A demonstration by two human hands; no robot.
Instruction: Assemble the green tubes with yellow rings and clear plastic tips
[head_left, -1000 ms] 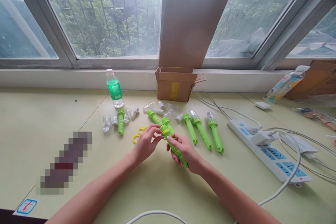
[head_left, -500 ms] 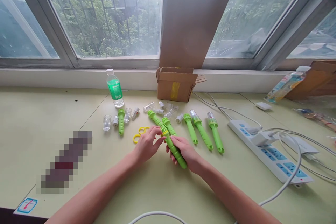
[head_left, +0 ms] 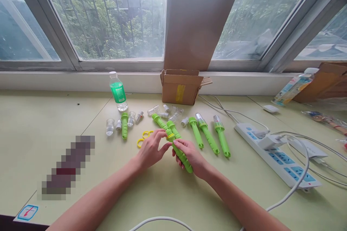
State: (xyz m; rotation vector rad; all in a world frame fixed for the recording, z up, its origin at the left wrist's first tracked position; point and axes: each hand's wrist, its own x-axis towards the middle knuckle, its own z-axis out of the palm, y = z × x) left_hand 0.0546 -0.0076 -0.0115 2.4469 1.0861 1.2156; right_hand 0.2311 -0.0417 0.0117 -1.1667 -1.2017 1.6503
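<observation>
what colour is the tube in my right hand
The tube is bright green, clearest in the head view.

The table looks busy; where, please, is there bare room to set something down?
Bare table shows between the forearms, from the hands to the front cable; left of the green-labelled bottle, beyond the pixelated patch; and between the rightmost green tube and the power strip. Crowded: around and beyond the hands, with tubes, clear caps and yellow rings; far right, with cables.

and here's the green handle (head_left: 184, 160), slim and ribbed, held aslant, threaded end up and to the left, other end down to the right, its middle partly hidden! round its neck, by the threads, sits a yellow ring (head_left: 170, 137).
</observation>
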